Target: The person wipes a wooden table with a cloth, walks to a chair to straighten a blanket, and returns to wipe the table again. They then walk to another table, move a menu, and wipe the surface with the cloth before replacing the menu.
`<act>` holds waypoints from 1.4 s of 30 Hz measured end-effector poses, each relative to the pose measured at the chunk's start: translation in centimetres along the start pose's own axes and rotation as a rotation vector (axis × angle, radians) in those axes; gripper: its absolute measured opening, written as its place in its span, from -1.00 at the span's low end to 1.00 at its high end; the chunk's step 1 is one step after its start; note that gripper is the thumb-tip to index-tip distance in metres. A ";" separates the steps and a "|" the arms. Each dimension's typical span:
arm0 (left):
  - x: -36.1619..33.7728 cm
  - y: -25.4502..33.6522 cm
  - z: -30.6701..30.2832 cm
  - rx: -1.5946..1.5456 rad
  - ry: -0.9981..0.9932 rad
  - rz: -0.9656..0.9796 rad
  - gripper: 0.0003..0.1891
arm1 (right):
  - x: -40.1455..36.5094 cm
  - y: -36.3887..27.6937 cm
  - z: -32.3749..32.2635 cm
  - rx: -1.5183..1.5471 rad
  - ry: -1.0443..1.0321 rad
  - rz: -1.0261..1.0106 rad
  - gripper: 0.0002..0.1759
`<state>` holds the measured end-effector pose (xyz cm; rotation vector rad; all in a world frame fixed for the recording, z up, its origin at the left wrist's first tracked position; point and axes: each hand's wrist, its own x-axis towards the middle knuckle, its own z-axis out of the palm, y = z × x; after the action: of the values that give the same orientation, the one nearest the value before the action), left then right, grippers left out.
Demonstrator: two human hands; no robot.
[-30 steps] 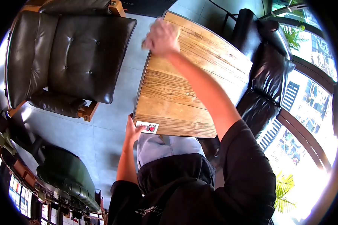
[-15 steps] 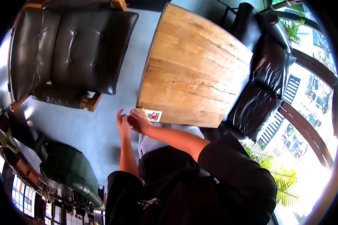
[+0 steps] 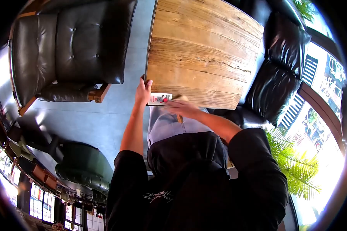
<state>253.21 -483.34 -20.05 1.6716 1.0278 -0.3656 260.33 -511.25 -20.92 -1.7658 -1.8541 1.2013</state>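
Observation:
At the near left corner of the wooden table (image 3: 204, 50), my left hand (image 3: 143, 92) grips the edge, its thumb over the top and the other fingers along the side. Just right of it, a white printed card (image 3: 156, 98) with a red and black picture lies flat by the table's near edge. My right hand (image 3: 186, 108), blurred by motion, is at the card's right end. Its fingers are over a tan cloth-like piece (image 3: 180, 99), which shows partly beyond them on the tabletop.
A dark leather armchair (image 3: 90, 46) with wooden arms stands left of the table across a grey floor (image 3: 119, 115). Black leather seating (image 3: 275, 86) lines the right side, beside large windows. A green leather chair (image 3: 81, 163) is behind on the left, and a leafy plant (image 3: 293, 165) at right.
My hands were together at the table's corner. The right has swept rightward past the card with the tan piece, while the left has moved onto the table's edge. The view has shifted.

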 end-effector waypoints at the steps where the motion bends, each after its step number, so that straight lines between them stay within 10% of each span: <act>1: -0.2 -0.5 0.0 -0.043 0.005 0.007 -0.48 | -1.9 0.3 -0.3 -0.165 0.004 -0.004 -0.33; 6: -1.7 -4.1 0.1 -0.318 -0.080 0.076 -0.40 | -0.5 -2.6 -2.7 -0.519 0.119 0.117 -0.19; 18: -3.0 -4.2 0.2 -0.215 -0.029 0.160 -0.31 | 1.0 -5.0 -4.9 -0.151 0.242 0.682 -0.17; 28: -1.9 -5.0 -0.4 -0.009 -0.002 0.130 -0.60 | 8.0 -7.5 -3.8 -0.242 0.320 0.508 -0.20; 31: -1.6 -4.8 -0.8 0.071 -0.053 0.086 -0.41 | 7.7 -7.2 -4.5 -0.193 0.344 0.415 -0.18; 34: -2.3 -3.9 -0.7 0.074 -0.040 0.039 -0.45 | 2.2 -5.9 -2.4 -0.070 0.266 0.772 -0.16; 38: -2.4 -4.5 0.0 0.185 0.018 0.044 -0.44 | -7.9 -3.3 2.2 -0.027 0.730 1.268 -0.21; 42: -4.2 -0.6 0.5 0.297 -0.023 -0.044 -0.07 | -6.7 -1.4 5.7 -0.001 0.925 1.533 -0.09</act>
<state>250.44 -485.62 -17.77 1.9052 1.0328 -0.5882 256.58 -519.35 -21.17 -2.9569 0.2097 0.3527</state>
